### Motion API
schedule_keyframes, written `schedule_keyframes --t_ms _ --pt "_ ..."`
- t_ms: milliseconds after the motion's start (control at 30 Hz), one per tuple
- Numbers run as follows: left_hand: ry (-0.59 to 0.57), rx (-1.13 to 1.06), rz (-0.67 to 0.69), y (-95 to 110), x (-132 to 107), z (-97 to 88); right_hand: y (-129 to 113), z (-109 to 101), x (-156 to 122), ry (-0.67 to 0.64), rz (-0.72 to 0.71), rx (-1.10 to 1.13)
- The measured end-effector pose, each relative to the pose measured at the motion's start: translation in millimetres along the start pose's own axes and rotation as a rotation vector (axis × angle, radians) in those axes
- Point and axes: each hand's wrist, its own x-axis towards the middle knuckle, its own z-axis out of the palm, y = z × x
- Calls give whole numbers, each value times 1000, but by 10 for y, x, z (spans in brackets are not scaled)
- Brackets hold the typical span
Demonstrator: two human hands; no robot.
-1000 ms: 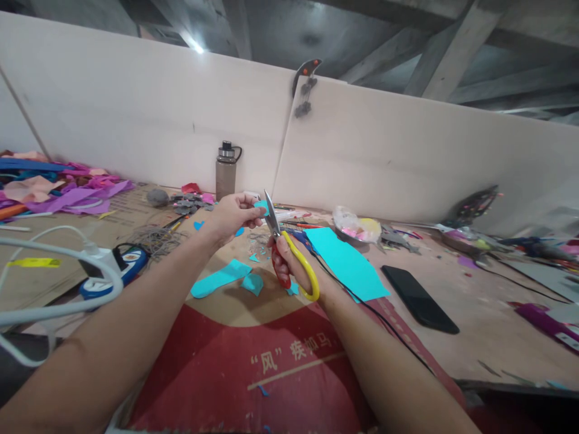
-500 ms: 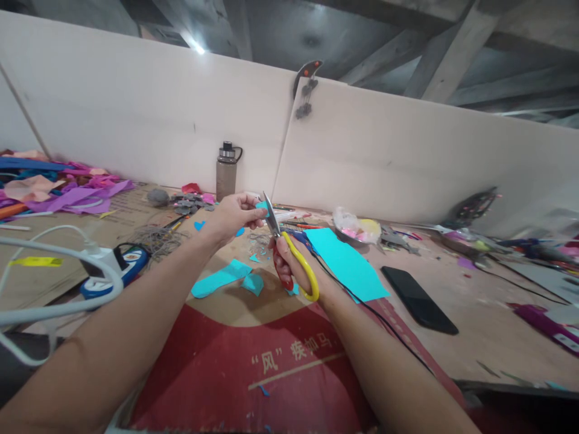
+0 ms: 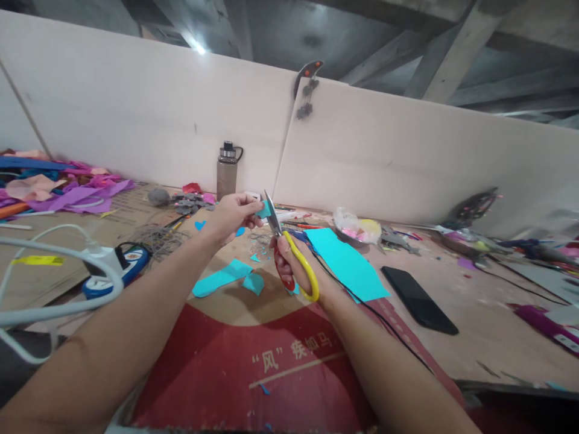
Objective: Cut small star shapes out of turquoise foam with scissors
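My left hand [image 3: 237,216] pinches a small turquoise piece [image 3: 264,210], felt or paper, between thumb and fingers. Wrapped round the red and yellow handles of a pair of scissors [image 3: 274,218] is my right hand [image 3: 289,262]. The scissor blades point up and lie against the right edge of the small piece; whether they are parted there I cannot tell. Below the hands lie a long turquoise strip [image 3: 222,279] and a smaller turquoise cutout [image 3: 254,283]. A large turquoise sheet [image 3: 346,262] rests to the right of my right hand.
A bottle [image 3: 227,172] stands at the back near the white partition [image 3: 172,120]. At right lies a black phone [image 3: 419,299], with a dark cable beside the sheet. A power strip [image 3: 115,274] with white cables and a pile of coloured scraps [image 3: 67,187] occupy the left.
The small turquoise piece has tilted slightly in my left fingers, and more of it shows. Both hands stay in nearly the same place.
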Motion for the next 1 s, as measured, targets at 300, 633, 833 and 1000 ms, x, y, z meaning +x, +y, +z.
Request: schedule_keyframes --t_ms 300,633,833,1000 --pt "1 -65 -39 38 -28 19 -19 2 -14 17 17 -1" --pt "-16 -32 -117 144 -105 118 -36 -6 -2 -2 9 82" --pt "-29 -33 -118 117 -127 154 -10 -16 2 4 -13 77" --pt "-55 -8 -99 53 -119 153 -14 -10 -10 17 -51 79"
